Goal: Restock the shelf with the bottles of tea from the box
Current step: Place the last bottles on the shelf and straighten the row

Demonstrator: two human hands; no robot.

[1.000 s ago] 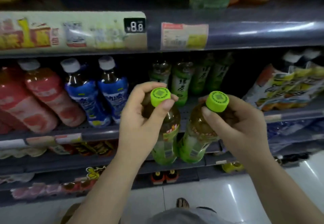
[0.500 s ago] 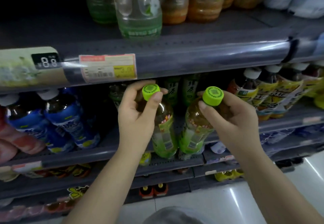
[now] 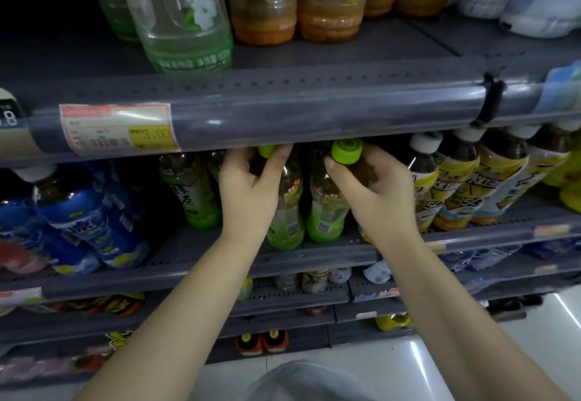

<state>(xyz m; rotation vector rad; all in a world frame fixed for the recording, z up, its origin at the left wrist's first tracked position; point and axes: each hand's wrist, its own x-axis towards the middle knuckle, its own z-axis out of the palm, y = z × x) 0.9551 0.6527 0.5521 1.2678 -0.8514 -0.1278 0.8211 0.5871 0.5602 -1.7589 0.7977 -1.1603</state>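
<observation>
Each of my hands grips a green-capped bottle of tea by the neck. My left hand [image 3: 248, 190] holds the left tea bottle [image 3: 287, 221], whose cap is partly hidden under the upper shelf's rail. My right hand [image 3: 374, 193] holds the right tea bottle [image 3: 325, 212]. Both bottles stand upright with their bases on or just above the front of the middle shelf [image 3: 195, 259]. A row of similar green-labelled tea bottles [image 3: 195, 196] stands just left of them. The box is out of view.
The upper shelf's rail [image 3: 314, 111] with a price tag hangs just above the bottle caps. Blue-labelled bottles [image 3: 85, 221] fill the shelf's left, yellow-labelled ones [image 3: 465, 187] its right. Large bottles stand on the shelf above. Lower shelves and a white floor lie below.
Both hands have carried their bottles forward and down into the middle shelf; the caps now sit under the upper rail. The view has moved closer and to the right.
</observation>
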